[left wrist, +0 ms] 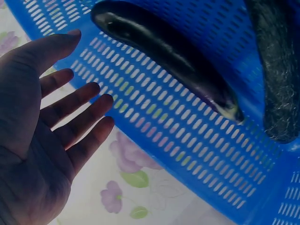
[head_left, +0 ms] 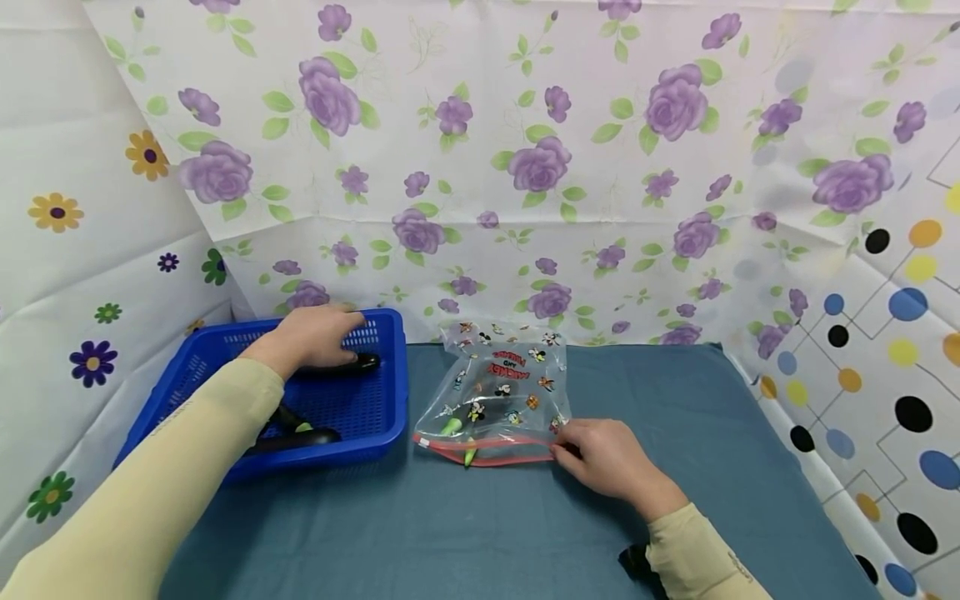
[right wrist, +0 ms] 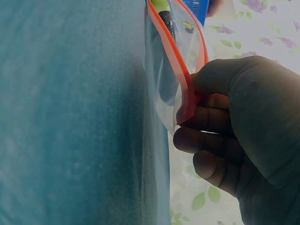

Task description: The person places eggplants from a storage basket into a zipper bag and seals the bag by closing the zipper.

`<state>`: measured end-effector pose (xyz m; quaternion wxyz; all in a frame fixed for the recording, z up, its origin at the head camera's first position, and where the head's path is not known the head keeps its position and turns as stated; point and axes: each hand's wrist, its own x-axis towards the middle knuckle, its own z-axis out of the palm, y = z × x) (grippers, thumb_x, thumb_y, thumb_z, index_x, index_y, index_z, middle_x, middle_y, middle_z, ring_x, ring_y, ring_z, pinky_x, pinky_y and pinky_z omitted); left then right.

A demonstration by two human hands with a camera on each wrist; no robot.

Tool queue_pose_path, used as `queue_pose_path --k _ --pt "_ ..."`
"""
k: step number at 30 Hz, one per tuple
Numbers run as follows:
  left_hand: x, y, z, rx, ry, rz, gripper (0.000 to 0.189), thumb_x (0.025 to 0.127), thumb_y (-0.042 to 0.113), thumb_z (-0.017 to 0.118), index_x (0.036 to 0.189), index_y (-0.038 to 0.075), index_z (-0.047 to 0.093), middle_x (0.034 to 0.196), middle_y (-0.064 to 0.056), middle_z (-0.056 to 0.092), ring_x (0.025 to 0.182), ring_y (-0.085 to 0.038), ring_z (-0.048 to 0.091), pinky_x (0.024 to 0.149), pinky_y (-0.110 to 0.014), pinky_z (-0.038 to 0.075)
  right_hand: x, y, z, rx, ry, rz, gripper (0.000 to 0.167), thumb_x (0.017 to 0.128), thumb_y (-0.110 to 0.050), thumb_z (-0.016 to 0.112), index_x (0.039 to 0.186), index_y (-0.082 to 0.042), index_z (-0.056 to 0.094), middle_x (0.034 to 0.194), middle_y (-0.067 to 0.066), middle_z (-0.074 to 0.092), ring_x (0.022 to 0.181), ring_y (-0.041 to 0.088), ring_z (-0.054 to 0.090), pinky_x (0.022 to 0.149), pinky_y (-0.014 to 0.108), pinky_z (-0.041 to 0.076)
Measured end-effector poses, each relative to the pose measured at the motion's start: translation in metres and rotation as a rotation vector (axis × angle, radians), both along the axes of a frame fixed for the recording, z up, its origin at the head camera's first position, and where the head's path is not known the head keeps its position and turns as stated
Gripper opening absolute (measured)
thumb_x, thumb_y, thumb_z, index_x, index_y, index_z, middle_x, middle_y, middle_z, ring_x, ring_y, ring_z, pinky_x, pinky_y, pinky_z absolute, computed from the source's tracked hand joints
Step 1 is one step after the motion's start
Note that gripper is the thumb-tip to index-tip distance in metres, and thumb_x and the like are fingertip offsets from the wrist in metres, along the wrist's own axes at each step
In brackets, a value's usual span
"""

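Note:
My left hand reaches over the back of a blue plastic basket, its fingers spread and relaxed with nothing held. In the left wrist view a glossy dark purple eggplant lies just beyond the fingertips. A dark, wrinkled long vegetable lies farther right in the basket. My right hand pinches the right corner of a clear zip bag at its red zip edge. The bag's mouth gapes in the right wrist view, and a dark vegetable with a green end shows inside.
More dark vegetables lie in the near part of the basket, partly behind the left sleeve. Basket and bag are on a teal cloth. Flowered sheeting rises behind, with patterned sheeting at both sides. A black object is by the right sleeve.

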<state>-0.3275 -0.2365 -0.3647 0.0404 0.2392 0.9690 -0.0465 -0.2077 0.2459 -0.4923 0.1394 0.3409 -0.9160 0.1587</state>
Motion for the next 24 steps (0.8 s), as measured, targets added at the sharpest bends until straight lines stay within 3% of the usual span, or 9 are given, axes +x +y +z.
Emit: queue_pose_path --k 9,16,24 --pt "-0.01 -0.012 -0.018 0.001 -0.046 0.039 0.066 0.1 0.031 0.083 0.156 0.004 0.061 0.156 -0.028 0.06 0.139 -0.049 0.061 0.107 -0.072 0.05 0.001 0.0 0.0 -0.002 0.014 0.01 0.017 0.1 -0.021 0.084 0.087 -0.027 0.074 0.077 -0.017 0.063 0.062 -0.004 0.047 0.059 0.026 0.044" --pt "-0.011 -0.013 -0.029 -0.005 -0.098 0.06 0.071 0.101 0.029 0.083 0.161 0.001 0.056 0.163 -0.031 0.051 0.146 -0.052 0.054 0.112 -0.071 0.047 0.001 0.001 0.0 0.005 0.003 0.006 0.017 0.1 -0.022 0.084 0.088 -0.027 0.075 0.077 -0.018 0.062 0.062 -0.004 0.047 0.059 0.026 0.043" --pt "-0.01 -0.014 -0.036 -0.032 -0.11 0.063 0.071 0.099 0.028 0.085 0.159 0.001 0.058 0.162 -0.031 0.052 0.147 -0.053 0.053 0.113 -0.07 0.046 0.0 0.001 0.001 0.008 0.005 0.003 0.017 0.101 -0.022 0.084 0.088 -0.027 0.075 0.077 -0.017 0.062 0.062 -0.004 0.047 0.059 0.026 0.044"
